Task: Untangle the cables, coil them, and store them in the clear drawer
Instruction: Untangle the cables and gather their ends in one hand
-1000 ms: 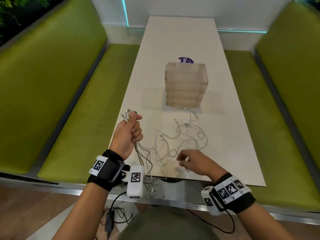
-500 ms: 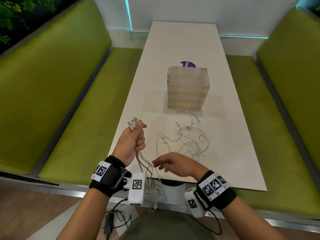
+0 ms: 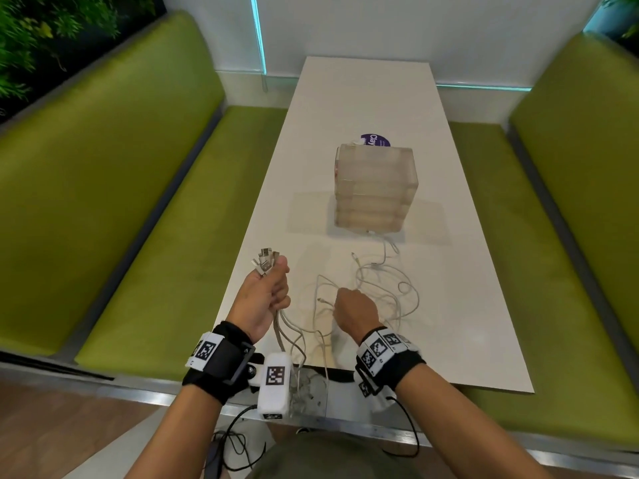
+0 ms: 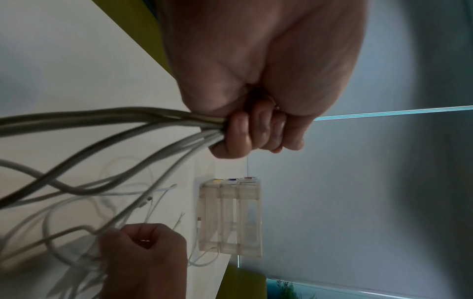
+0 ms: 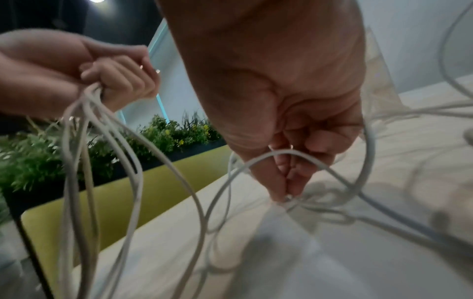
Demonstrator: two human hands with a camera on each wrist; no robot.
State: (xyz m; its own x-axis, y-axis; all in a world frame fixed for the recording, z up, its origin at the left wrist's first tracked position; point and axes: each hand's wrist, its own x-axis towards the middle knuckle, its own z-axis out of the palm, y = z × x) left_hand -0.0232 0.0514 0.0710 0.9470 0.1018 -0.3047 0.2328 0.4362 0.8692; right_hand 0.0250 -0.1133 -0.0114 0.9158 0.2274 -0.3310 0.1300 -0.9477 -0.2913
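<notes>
The step in hand is the untangling — nothing is coiled yet, and nothing new has gone into the drawer. The left hand (image 3: 263,299) is held up above the near edge of the surface (image 3: 363,98), its grip a tight fist round a bunch of cables (image 3: 380,292) just below their plugs (image 3: 264,259), which stick up out of the fist. From there the strands hang down and run across to a loose snarl lying on the surface between the hands and the drawer (image 3: 375,190). The right hand (image 3: 354,311) is down in that snarl, thumb and forefinger pinching one thin strand where several cross, as the right wrist view shows.

The drawer unit stands further up the surface, well apart from both hands; it looks shut, and one cable end lies right at its foot.

Next, I judge, the pinched strand wants drawing out of the crossing slowly — following it toward its free end, with the fist kept firm so the plugs stay gathered. A hard pull would likely tighten the knot.
</notes>
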